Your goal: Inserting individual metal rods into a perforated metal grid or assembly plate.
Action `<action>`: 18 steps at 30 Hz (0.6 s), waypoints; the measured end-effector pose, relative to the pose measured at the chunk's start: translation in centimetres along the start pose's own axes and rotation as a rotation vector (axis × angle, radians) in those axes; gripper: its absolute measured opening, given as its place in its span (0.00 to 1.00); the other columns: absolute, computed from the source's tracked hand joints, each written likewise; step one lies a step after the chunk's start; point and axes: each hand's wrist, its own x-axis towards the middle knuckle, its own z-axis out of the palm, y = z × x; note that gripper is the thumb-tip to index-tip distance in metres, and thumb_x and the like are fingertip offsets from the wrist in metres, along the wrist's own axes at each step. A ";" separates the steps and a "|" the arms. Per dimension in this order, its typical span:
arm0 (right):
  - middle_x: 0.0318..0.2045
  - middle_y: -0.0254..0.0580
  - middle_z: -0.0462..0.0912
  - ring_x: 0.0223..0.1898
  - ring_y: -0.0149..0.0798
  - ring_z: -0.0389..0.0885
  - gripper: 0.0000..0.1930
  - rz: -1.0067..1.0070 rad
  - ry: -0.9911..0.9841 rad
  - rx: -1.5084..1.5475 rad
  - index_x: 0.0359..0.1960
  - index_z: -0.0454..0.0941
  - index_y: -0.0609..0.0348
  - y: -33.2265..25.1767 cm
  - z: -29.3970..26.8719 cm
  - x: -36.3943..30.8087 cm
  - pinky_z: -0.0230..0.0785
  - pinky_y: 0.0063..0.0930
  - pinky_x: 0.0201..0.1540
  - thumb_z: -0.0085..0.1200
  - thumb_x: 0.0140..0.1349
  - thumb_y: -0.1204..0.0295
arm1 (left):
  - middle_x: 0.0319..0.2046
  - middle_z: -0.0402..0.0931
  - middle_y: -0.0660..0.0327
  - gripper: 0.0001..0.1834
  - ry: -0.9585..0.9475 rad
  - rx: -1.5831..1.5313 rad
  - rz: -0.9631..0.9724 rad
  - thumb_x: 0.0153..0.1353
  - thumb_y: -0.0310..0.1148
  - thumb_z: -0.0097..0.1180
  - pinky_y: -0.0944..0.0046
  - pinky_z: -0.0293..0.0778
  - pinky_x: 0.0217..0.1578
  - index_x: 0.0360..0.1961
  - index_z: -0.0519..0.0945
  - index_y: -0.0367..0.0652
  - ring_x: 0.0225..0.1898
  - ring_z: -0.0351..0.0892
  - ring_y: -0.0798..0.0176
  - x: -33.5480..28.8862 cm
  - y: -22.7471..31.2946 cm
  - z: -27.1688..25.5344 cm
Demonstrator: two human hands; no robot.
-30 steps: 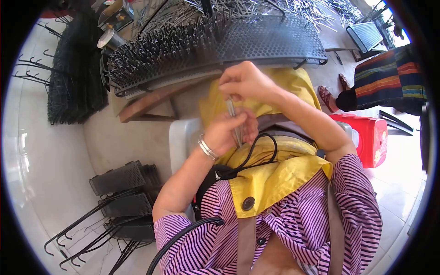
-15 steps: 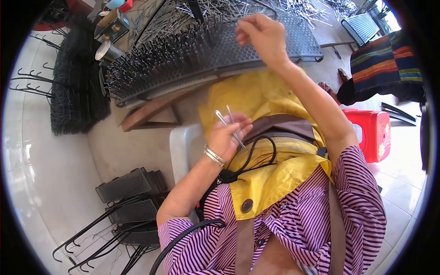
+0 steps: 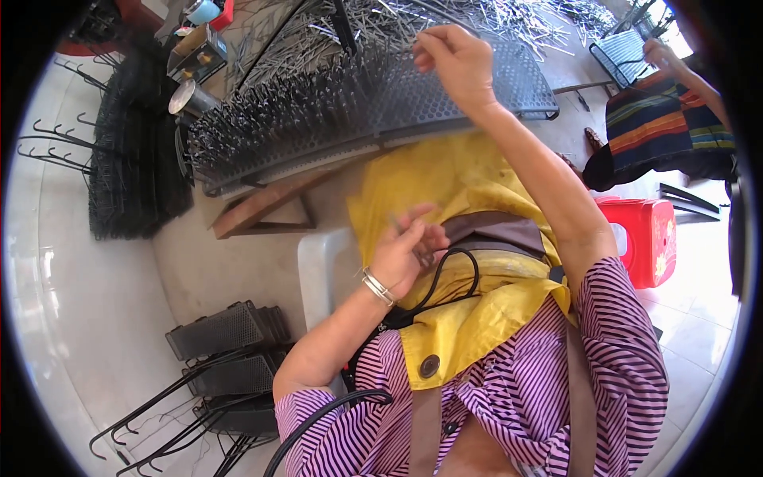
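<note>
My right hand (image 3: 458, 65) is raised over the far right part of a black perforated metal rack (image 3: 509, 89). Its thumb and fingers press together in a pinch, and what they hold, if anything, is too small to make out. On the rack's left part, many thin dark metal pins (image 3: 278, 107) stand upright, packed closely. My left hand (image 3: 407, 248), with bangles at the wrist, hovers over the yellow apron (image 3: 433, 171) on my lap. Its fingers are curled and smeared by motion; a faint grey streak shows by them, and I cannot see clearly whether they hold pins.
Loose metal rods (image 3: 461, 24) lie heaped behind the rack. A tin can (image 3: 191, 99) and a cardboard box (image 3: 199, 54) stand to its left. Black wire racks (image 3: 127, 151) are stacked by the wall. At right are a red plastic stool (image 3: 648, 242) and another person's arm (image 3: 691, 79).
My left hand has shifted slightly right and turned; the two shiny metal pins seen in it before no longer show clearly. The right hand stays pinched over the rack. Another person's arm has come in.
</note>
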 end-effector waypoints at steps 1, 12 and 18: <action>0.21 0.39 0.78 0.20 0.27 0.76 0.06 0.018 0.012 -0.012 0.28 0.73 0.67 0.0 -0.2 0.2 0.70 0.17 0.22 0.49 0.53 0.76 | 0.30 0.71 0.62 0.15 -0.005 0.008 0.001 0.58 0.32 0.42 0.68 0.70 0.32 0.47 0.65 0.42 0.30 0.72 0.66 0.0 0.0 -0.2; 0.16 0.36 0.75 0.16 0.24 0.73 0.04 0.042 0.079 0.111 0.24 0.73 0.65 1.5 -2.0 2.6 0.67 0.15 0.17 0.49 0.53 0.76 | 0.27 0.67 0.59 0.12 0.033 -0.036 0.086 0.56 0.27 0.43 0.63 0.68 0.35 0.42 0.64 0.37 0.30 0.68 0.62 0.3 -1.3 -0.9; 0.20 0.40 0.77 0.20 0.28 0.76 0.06 0.055 0.074 0.099 0.28 0.73 0.67 2.4 -1.7 2.8 0.70 0.18 0.22 0.47 0.54 0.76 | 0.30 0.68 0.58 0.08 0.022 0.016 0.081 0.59 0.29 0.39 0.51 0.69 0.41 0.40 0.65 0.42 0.34 0.70 0.60 1.6 0.9 1.4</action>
